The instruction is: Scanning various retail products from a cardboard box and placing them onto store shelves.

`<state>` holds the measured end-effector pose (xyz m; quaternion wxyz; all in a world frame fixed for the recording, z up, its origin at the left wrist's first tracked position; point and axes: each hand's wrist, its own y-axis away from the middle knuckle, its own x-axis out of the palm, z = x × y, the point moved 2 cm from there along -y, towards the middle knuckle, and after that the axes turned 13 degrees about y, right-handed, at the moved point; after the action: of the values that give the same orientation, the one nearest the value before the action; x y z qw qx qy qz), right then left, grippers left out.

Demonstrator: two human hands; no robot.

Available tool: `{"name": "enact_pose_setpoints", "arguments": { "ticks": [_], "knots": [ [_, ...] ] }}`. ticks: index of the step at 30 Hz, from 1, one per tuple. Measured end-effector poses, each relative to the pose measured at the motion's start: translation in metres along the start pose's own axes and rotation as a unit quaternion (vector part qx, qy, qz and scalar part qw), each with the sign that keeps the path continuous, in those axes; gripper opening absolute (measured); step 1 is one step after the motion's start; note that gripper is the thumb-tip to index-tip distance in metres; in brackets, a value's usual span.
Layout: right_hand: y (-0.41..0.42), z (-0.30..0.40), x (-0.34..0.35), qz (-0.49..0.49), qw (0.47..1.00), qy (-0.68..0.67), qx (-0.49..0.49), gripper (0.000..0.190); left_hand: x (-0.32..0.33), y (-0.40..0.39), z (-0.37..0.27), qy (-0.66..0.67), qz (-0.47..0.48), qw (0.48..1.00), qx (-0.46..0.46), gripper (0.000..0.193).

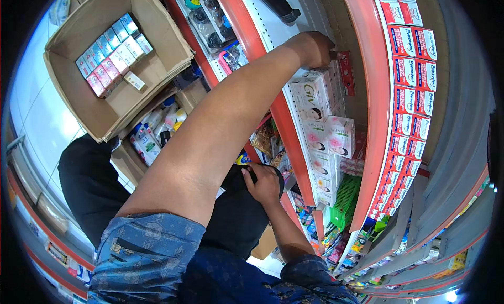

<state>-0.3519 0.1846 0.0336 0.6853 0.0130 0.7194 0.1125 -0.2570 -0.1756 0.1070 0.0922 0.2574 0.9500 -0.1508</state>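
Observation:
My left hand reaches across to a white shelf with a red front edge. Its fingers curl down at the end of a row of Giv soap boxes; the fingertips are hidden, so I cannot tell whether they hold a box. More white soap boxes with pink flowers stand stacked along the same shelf. My right hand rests palm down on my black-clad knee, holding nothing. To the left, an open cardboard carton holds rows of small soap boxes in blue, white and pink, with one lying loose.
Stacked Pepsodent toothpaste boxes line the neighbouring shelf, behind its red edge. A green plastic basket sits beyond the soap. Under the carton, another box holds bottles and packs. A black object lies on the shelf's upper part.

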Motion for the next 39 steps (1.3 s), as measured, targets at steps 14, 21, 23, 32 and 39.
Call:
{"name": "enact_pose_setpoints", "arguments": {
  "ticks": [14,21,23,32,39],
  "knots": [
    [-0.002,0.000,0.000,0.007,1.000,0.001,0.010,0.031,-0.008,0.014,-0.019,-0.040,0.093,0.995,0.006,0.042],
    [-0.004,0.002,0.000,0.019,1.000,0.006,0.014,0.031,0.004,0.011,-0.008,-0.105,0.089,0.985,0.104,0.045],
    [-0.002,0.001,-0.001,0.010,1.000,0.006,0.011,0.029,0.006,0.009,-0.011,-0.086,0.095,0.990,0.059,0.046],
    [-0.004,0.004,-0.001,0.019,0.999,-0.016,0.025,0.031,-0.005,0.020,-0.004,-0.068,0.023,0.996,0.054,0.049],
    [0.008,-0.006,-0.003,-0.013,0.999,-0.019,0.043,0.029,-0.019,0.062,-0.010,0.096,-0.062,0.993,0.011,0.047]
  ]
}}
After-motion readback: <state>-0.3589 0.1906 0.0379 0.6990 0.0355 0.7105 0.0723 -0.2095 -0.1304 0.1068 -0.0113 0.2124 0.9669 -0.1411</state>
